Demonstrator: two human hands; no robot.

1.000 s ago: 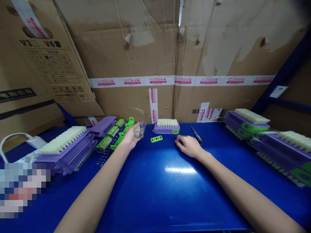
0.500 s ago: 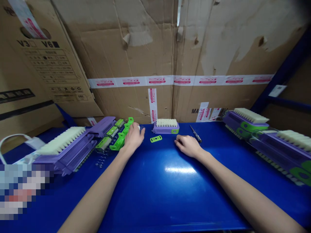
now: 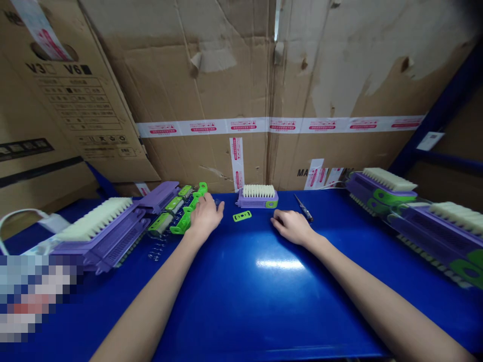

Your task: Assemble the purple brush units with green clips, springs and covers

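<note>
Over the bright green bracket-like plastic pieces (image 3: 185, 221) on the left of the table is my left hand (image 3: 206, 217), thumb apart from its bent fingers. The fingertips are partly hidden, and a small bluish, see-through thing shows by the thumb. My right hand (image 3: 292, 226) rests on the blue tabletop with its fingers curled in, nothing visible in them. Between the hands lies a small flat green plate (image 3: 242, 216) with holes. Behind it stands a purple block with cream bristles (image 3: 258, 197). A slim screwdriver (image 3: 303, 207) lies just beyond my right hand.
More purple bristled blocks stand at left (image 3: 96, 231) and right (image 3: 439, 231). Green-topped grey blocks (image 3: 161, 223) and scattered small clear pieces (image 3: 155, 250) lie left of my left hand. A white cable plug (image 3: 53, 221) is far left. Cardboard (image 3: 211, 90) walls the back.
My left hand has dropped slightly down and toward me beside the green pieces, and the whitish spot by its thumb no longer shows. My right hand has stayed put.
</note>
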